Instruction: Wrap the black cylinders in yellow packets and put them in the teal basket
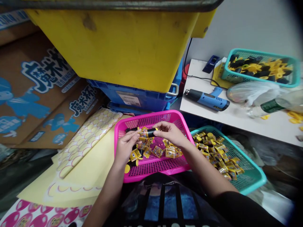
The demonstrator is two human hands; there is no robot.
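Above a pink basket, my left hand and my right hand hold a black tube with a yellow printed wrapper between them. The fingers of my left hand pinch the wrapped end at the left. My right fingertips close on the black end at the right, where a bit of yellow shows. Inside the basket lie several small yellow printed wrappers, and a few black tubes with yellow ends lie at its left side.
A teal basket of yellow wrapped pieces stands at the right. Behind it, a white table bears a blue heat gun and another teal basket. Yellow and blue crates rise ahead. Sticker sheets lie left.
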